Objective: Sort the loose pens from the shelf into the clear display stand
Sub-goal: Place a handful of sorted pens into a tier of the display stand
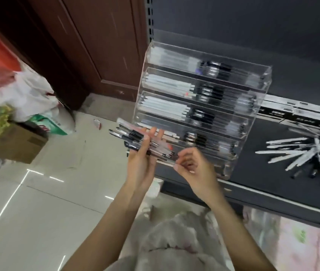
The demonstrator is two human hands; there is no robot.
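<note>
A clear tiered display stand [260, 75] stands on the dark shelf [262, 145], its rows holding several white and black pens. My left hand [142, 161] holds a bundle of black-capped clear pens [133, 138] across its palm, in front of the stand's lower left corner. My right hand [192, 165] pinches the near end of one of these pens [171, 160], just right of the bundle. A heap of loose white and black pens [304, 155] lies on the shelf to the right of the stand.
A brown wooden door [88, 45] is at the back left. White plastic bags [28, 94] and a cardboard box [16, 145] sit on the tiled floor [37, 212] to the left. Black-and-white pen boxes [300, 118] line the shelf's back right.
</note>
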